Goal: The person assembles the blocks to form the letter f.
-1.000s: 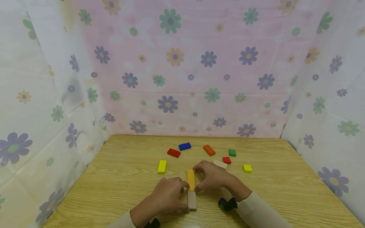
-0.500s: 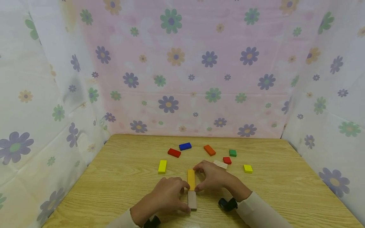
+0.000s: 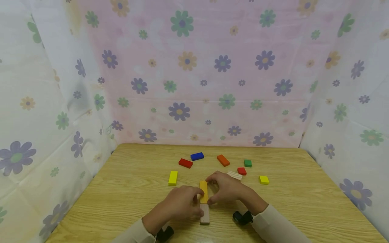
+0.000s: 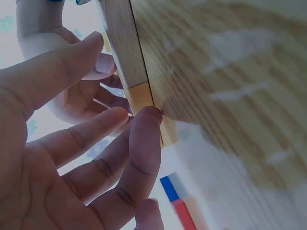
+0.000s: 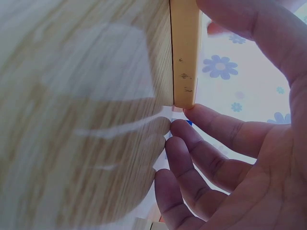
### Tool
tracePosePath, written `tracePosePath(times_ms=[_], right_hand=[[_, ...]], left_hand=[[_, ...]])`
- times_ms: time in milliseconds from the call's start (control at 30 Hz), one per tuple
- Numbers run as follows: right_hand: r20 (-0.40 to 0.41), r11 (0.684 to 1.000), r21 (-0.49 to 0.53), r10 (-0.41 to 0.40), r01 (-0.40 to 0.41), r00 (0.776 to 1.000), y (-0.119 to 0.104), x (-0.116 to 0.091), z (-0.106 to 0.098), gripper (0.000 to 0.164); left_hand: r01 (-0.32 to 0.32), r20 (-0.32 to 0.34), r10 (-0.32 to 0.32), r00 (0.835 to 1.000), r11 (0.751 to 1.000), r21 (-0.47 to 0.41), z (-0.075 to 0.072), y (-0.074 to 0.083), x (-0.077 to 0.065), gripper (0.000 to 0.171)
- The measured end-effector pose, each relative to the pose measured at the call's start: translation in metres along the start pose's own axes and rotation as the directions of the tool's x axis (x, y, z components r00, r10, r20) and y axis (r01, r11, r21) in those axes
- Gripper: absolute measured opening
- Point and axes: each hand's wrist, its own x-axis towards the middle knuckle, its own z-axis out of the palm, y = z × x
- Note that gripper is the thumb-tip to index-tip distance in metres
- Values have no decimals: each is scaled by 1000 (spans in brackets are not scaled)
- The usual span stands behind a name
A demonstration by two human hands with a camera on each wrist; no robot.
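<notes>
In the head view, an orange-yellow wooden block (image 3: 203,189) and a plain wooden block (image 3: 205,217) lie end to end in a line on the table. My right hand (image 3: 226,187) pinches the orange-yellow block from the right, index fingertip at its far end and thumb near the other end. The right wrist view shows that block's side (image 5: 186,62) between thumb and index finger. From the left, my left hand (image 3: 182,202) reaches over the blocks with relaxed fingers. In the left wrist view, a fingertip overlaps the orange-yellow block (image 4: 140,96) and the thumb is beside the plain block (image 4: 124,43).
Beyond the hands lie a yellow block (image 3: 173,178), a red block (image 3: 185,163), a blue block (image 3: 197,156) and an orange block (image 3: 223,160). To the right are a striped pale piece (image 3: 235,175) and small red (image 3: 241,171), green (image 3: 247,163) and yellow pieces (image 3: 263,180).
My left hand has shifted slightly away from me, its index finger now over the orange-yellow block and its thumb farther up the plain block. The right hand and the blocks stay put.
</notes>
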Motion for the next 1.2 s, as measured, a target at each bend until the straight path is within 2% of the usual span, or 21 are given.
tracePosePath(times_ms=[233,533,967,1200], right_hand=[[0,1000,-3,-4,4,1000,1,1,0,75],[4,1000,-4,-5,5,1000,0,0,0,75],[16,1000,-19,-1,1,1000,-3,-3,1,75],[19,1000,-29,-3,3,1000,-4,-5,0,75]], left_hand=[[37,30,-36,999,999,-36,-1,0,4,59],[38,33,-39,999,999,16,0,2,6,60],[60,40,-60,997,998,10,-1,5,1,57],[48,35,-49,998,999,17,-1,4,1,57]])
